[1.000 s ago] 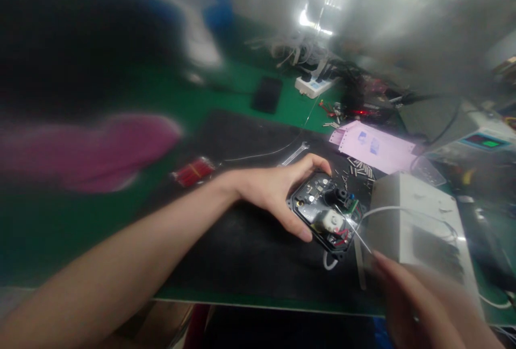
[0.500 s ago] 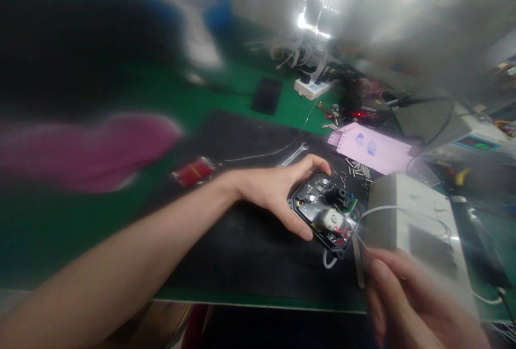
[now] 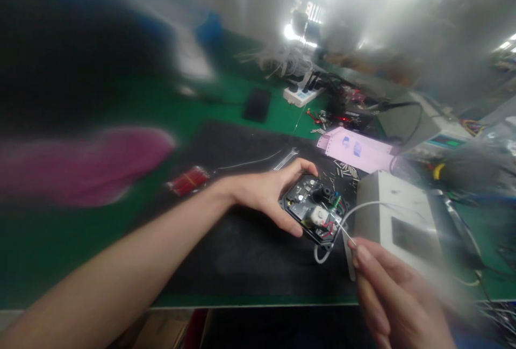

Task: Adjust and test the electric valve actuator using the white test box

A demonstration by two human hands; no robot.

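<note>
A small black circuit board (image 3: 312, 210) with a white part, red wires and a black knob lies on a black mat (image 3: 250, 252). My left hand (image 3: 266, 193) grips its left side, thumb below and fingers over the top edge. My right hand (image 3: 387, 295), low at the right and blurred, pinches a thin white wire (image 3: 358, 208) that arcs from the board toward a grey box (image 3: 403, 220). The wire's end touches the board near the red wires.
A green bench (image 3: 80, 241) carries a red bundle (image 3: 187, 181), a wrench (image 3: 284, 159), loose metal pins (image 3: 344, 169), a pink sheet (image 3: 358, 148), a power strip (image 3: 300, 95), a black pad (image 3: 257, 105) and tangled cables at the back. A blurred pink shape (image 3: 80, 163) lies at left.
My right hand has come up and left toward the board, now pinching the white wire near it. The view shifted slightly; my left hand keeps its grip on the board.
</note>
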